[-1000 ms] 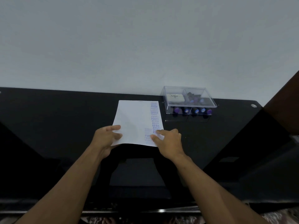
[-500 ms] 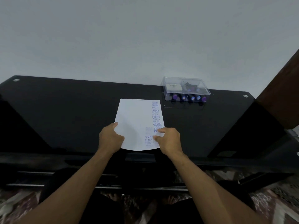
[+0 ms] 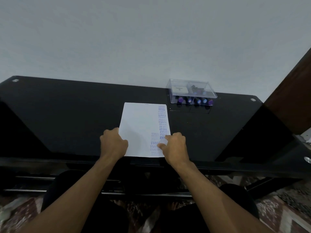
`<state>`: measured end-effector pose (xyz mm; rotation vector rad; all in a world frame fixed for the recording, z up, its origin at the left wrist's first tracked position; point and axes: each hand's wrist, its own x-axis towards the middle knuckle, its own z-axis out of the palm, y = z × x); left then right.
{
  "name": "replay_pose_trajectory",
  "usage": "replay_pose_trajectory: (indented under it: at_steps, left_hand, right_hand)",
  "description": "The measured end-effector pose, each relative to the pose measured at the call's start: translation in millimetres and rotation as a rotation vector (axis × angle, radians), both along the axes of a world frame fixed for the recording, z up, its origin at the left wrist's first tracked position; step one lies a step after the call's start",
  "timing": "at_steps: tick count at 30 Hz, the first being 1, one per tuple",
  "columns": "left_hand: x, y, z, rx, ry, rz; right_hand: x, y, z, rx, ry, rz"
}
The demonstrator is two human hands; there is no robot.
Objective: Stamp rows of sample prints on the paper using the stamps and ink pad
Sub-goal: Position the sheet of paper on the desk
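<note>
The paper [image 3: 141, 130] has been laid flat on the bench [image 3: 67, 115], pinched at its near edges by left hand [image 3: 113, 143] and right hand [image 3: 175, 146]; stamping can resume, the stamps [image 3: 195, 100] being boxed.

Both bare forearms reach forward side by side. The left hand [image 3: 114, 143] pinches the sheet's left edge with curled fingers. The right hand [image 3: 175, 146] grips the right edge, thumb laid on top.
</note>
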<state>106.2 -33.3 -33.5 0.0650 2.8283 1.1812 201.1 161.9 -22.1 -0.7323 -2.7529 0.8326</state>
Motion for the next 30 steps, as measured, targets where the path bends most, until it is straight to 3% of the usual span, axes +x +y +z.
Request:
replay_pose_trajectory:
  at_steps: [7,20,30]
  left_hand:
    - [-0.4,1.7,1.6,0.08,-0.078,-0.02]
    - [1.3,2.7,1.6,-0.045,-0.024,-0.061]
    - [-29.4,71.2,37.7,-0.153,0.24,-0.241]
  right_hand:
    - [-4.5,-4.7,0.4,0.091,-0.066,0.005]
    - [-3.0,3.3,5.5,0.21,-0.131,0.108]
    - [-32.0,67.8,37.3,0.187,-0.016,0.002]
